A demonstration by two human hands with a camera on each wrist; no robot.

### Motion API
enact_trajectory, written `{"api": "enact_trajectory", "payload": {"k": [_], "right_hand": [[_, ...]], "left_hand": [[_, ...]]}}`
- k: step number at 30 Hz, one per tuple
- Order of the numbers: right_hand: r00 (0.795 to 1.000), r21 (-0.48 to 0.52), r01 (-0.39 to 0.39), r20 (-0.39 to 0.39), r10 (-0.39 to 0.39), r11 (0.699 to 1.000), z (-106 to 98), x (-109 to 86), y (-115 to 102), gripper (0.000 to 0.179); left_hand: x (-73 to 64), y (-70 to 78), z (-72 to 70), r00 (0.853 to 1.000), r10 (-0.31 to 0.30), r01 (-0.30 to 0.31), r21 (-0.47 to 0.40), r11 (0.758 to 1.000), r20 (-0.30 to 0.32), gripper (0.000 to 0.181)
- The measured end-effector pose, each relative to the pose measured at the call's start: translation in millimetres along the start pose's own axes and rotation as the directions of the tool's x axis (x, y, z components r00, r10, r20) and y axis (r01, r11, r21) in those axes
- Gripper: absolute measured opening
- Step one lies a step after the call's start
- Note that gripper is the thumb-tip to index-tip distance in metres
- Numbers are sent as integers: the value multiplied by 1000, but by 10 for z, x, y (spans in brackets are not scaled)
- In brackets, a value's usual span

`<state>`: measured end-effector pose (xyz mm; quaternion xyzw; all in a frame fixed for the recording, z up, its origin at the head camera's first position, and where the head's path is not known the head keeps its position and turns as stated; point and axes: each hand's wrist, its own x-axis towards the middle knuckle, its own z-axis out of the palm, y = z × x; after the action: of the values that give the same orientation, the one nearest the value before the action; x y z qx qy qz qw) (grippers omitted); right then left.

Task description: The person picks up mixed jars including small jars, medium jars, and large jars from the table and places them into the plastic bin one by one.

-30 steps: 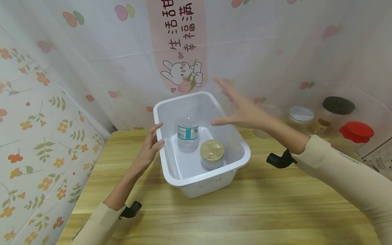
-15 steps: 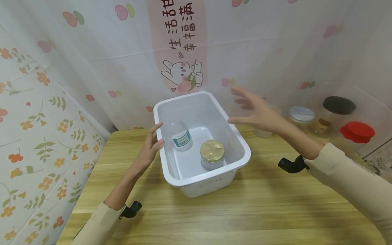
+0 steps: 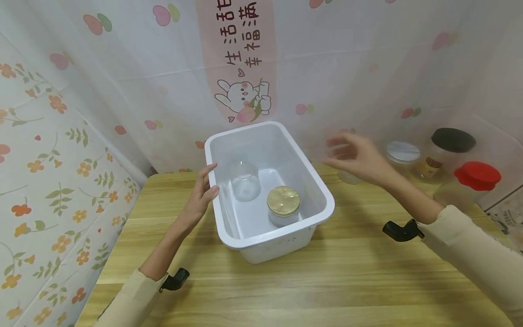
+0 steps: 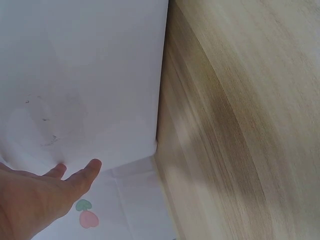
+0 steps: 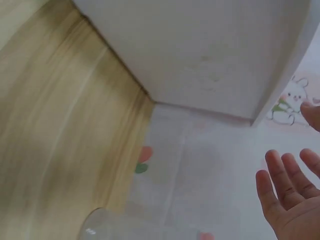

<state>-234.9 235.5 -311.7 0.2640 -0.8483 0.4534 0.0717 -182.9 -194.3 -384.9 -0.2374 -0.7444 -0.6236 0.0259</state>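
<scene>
A white plastic basin (image 3: pixel 278 238) stands on the table, with a clear plastic jar (image 3: pixel 245 184) and a clear jar with a gold lid (image 3: pixel 283 202) inside. At its left rim my left hand (image 3: pixel 200 193) holds on; the left wrist view shows two fingers (image 4: pixel 87 175) against the outer wall. My right hand (image 3: pixel 355 156) hangs in the air right of the basin, fingers spread and slightly bent, holding nothing. Just beneath it stands a clear container (image 3: pixel 348 177), mostly hidden by the hand; the right wrist view catches a clear edge (image 5: pixel 102 225).
Several jars stand at the right back: one with a white lid (image 3: pixel 402 152), one with a dark lid (image 3: pixel 452 140), one with a red lid (image 3: pixel 477 175). A patterned curtain (image 3: pixel 351 68) hangs behind the wooden table (image 3: pixel 286 290).
My right hand has moved from above the basin to the right. The clear jar in the basin has shifted and turned, taking its label out of sight. My left hand has stayed put.
</scene>
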Motion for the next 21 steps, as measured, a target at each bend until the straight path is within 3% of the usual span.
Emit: {"api": "enact_trajectory", "payload": {"k": [21], "right_hand": [[995,-38,-56,-88,52,998,-120,-348,471,38]], "left_hand": [[-4,5,16,1000,-10,11,19,1000,-9,59]]}}
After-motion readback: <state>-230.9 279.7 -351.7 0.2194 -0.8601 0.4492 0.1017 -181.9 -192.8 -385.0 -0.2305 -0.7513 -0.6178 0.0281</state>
